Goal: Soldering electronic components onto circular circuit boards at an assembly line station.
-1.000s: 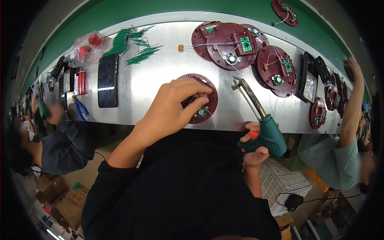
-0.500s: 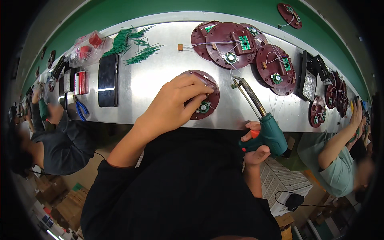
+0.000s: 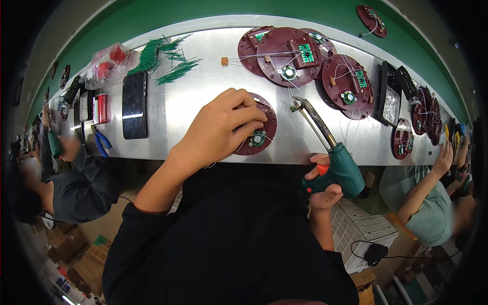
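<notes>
While our left hand (image 3: 223,127) lies spread over the dark red round disc (image 3: 256,133) at the near edge of the steel worktop (image 3: 193,101), fingertips pressed on its upper left part and holding it flat, our right hand (image 3: 323,183) is closed around the green grip of the soldering gun (image 3: 333,162) just off the worktop's edge. The two hands are well apart, with the disc between them but far nearer the left. The gun's long axis runs from the grip up and to the left, so its tip (image 3: 296,101) hangs just beside the disc's upper right rim, apart from it as far as we can tell. The small green board with the round part (image 3: 258,138) on the disc lies uncovered, below and left of the tip. More discs (image 3: 290,53) are stacked farther back.
</notes>
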The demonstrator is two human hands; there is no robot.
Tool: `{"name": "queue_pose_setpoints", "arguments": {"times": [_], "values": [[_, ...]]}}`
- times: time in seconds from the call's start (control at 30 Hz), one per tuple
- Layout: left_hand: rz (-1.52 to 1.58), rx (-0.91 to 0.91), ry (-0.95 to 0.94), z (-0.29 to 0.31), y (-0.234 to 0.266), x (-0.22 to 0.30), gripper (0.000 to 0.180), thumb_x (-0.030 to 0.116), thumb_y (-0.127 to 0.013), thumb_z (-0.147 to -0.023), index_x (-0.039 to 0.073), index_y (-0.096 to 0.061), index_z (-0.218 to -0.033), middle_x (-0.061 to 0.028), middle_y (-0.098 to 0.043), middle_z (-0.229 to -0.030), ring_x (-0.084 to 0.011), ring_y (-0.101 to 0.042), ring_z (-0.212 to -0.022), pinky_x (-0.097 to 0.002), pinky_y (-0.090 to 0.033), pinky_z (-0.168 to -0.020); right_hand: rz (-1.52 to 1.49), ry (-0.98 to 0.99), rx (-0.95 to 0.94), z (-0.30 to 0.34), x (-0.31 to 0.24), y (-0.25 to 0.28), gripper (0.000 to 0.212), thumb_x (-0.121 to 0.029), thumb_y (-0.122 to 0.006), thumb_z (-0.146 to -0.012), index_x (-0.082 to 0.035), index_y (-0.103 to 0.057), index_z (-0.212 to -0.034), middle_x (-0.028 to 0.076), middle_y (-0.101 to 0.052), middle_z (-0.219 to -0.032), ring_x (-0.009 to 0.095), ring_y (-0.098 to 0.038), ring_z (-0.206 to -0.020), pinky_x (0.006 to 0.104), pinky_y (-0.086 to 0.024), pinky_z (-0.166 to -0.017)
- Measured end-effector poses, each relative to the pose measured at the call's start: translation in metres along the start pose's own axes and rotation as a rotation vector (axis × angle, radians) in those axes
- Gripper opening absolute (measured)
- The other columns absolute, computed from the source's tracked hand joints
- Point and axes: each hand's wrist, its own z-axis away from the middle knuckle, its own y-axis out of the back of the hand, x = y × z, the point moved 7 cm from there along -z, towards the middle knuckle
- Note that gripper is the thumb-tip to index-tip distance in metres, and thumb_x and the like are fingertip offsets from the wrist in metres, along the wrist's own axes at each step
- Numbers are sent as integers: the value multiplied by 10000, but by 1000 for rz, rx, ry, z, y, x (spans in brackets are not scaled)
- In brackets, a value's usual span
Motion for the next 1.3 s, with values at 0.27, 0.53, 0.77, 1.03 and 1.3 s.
{"name": "queue_pose_setpoints", "arguments": {"times": [0.27, 0.53, 0.77, 1.03, 1.3], "values": [[-11, -41, -2, -2, -2, -2, 113, 93, -819, -857, 79, -765, -955, -55, -633, -986, -266, -643, -901, -393, -545, -770, -1, 7, -22, 3, -1, 1, 999, -880, -404, -981, 74, -641, -1159, 120, -669, -791, 252, -676, -911, 376, -538, -847], [-43, -16, -43, -4, -10, -3, 145, 95, -755, -873, 81, -633, -950, -51, -660, -1130, -264, -610, -1149, -417, -353, -1068, 11, -19, -39, 9, 1, 2, 1011, -868, -461, -970, 103, -659, -1175, 179, -712, -933, 221, -676, -816, 344, -552, -777], [69, 71, 56, 4, -15, -15, 149, 91, -757, -870, 80, -626, -940, -85, -704, -1236, -289, -631, -1163, -415, -363, -1102, -22, 40, -74, 1, -6, 1, 849, -743, -629, -978, 75, -748, -1173, 131, -757, -995, 182, -704, -806, 308, -565, -667], [712, -45, 380, -1, -18, -40, 79, 22, -765, -942, -1, -689, -943, -127, -723, -1248, -194, -670, -1150, -335, -506, -1032, 51, 52, -47, 1, -6, 0, 784, -729, -692, -951, 51, -771, -988, 93, -736, -807, 234, -723, -808, 340, -579, -696], [529, 26, 332, -1, -20, -22, 57, -18, -761, -899, -6, -710, -922, -114, -708, -1200, -200, -658, -1124, -322, -501, -1005, 48, 171, -111, -10, -15, -2, 637, -658, -722, -967, -32, -737, -850, 77, -734, -823, 263, -750, -857, 338, -580, -688]]}}
